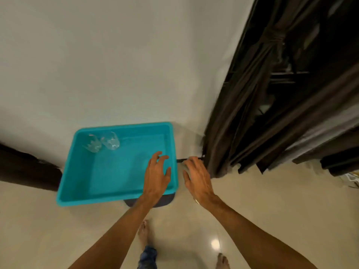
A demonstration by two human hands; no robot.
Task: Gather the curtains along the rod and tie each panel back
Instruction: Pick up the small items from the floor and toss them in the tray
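Left hand spread loose over turquoise tub, right hand open, empty, near tied dark curtain

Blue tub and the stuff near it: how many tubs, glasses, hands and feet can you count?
Tubs: 1, the teal tub
Glasses: 2, the left glass and the right glass, both inside the tub
Hands: 2, the left hand and the right hand
Feet: 2, the left foot and the right foot
Total: 7
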